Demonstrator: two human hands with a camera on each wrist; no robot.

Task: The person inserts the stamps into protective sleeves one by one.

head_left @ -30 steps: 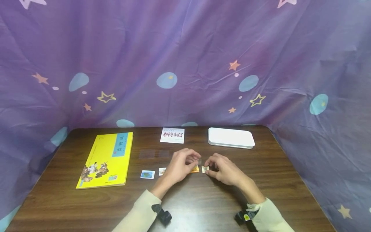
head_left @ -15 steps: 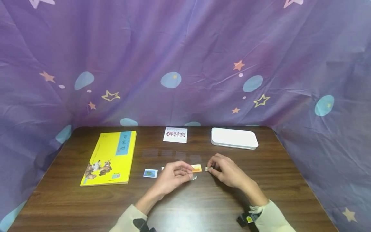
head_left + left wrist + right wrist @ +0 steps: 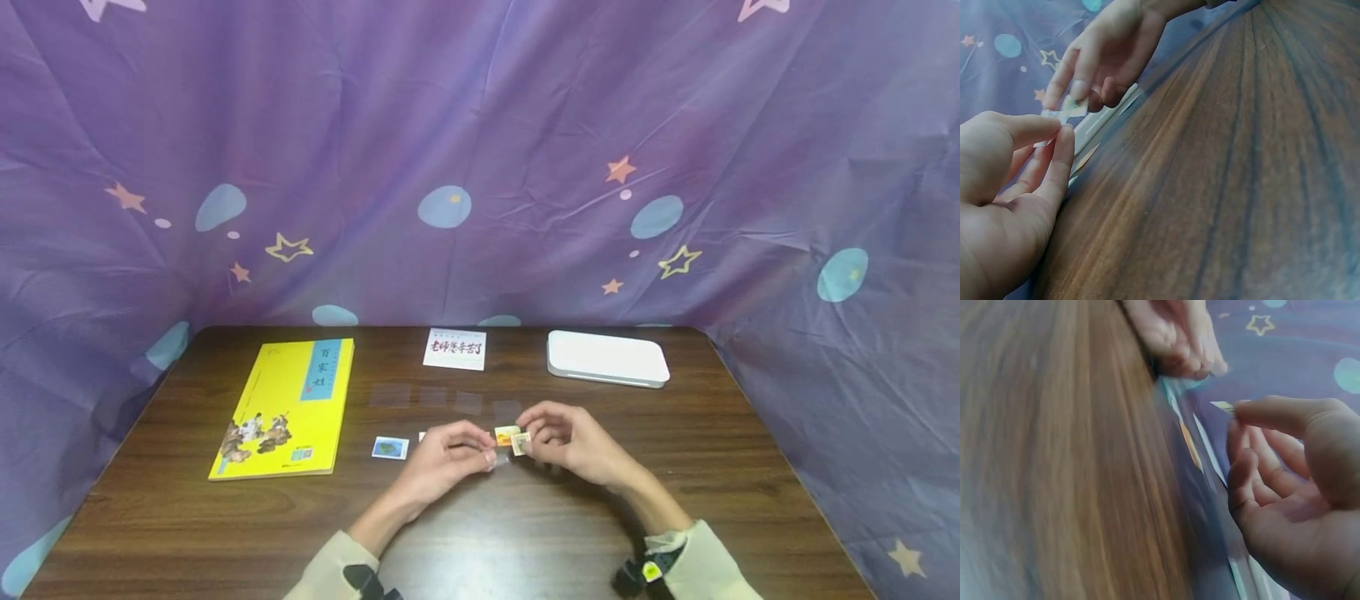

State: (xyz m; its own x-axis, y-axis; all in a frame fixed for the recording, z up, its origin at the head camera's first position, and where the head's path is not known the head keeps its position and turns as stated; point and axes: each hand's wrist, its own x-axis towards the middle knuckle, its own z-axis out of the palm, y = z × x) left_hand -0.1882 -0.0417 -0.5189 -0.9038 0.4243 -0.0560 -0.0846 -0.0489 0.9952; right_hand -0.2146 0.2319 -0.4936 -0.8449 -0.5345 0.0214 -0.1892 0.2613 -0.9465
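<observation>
My left hand [image 3: 442, 461] pinches a small clear plastic sleeve [image 3: 501, 460] between thumb and fingertips, above the table. Facing it, my right hand [image 3: 583, 448] pinches a small pale postage stamp [image 3: 520, 443], held close to the sleeve. In the right wrist view the stamp [image 3: 1222, 407] shows almost edge-on at the fingertips. An orange stamp [image 3: 504, 435] lies on the table just behind the hands. Further left a blue stamp [image 3: 390, 448] lies flat, and another white-edged one is mostly hidden behind my left hand.
Several clear sleeves [image 3: 432, 396] lie in a row behind the stamps. At the left is a yellow book [image 3: 288, 417]; a white card with red writing [image 3: 454, 350] and a white flat case [image 3: 607, 358] lie at the back. A purple curtain [image 3: 525, 167] hangs behind the table.
My left hand has come down and toward the front with the clear sleeve. My right hand has picked the pale stamp up off the table and moved it left toward the sleeve.
</observation>
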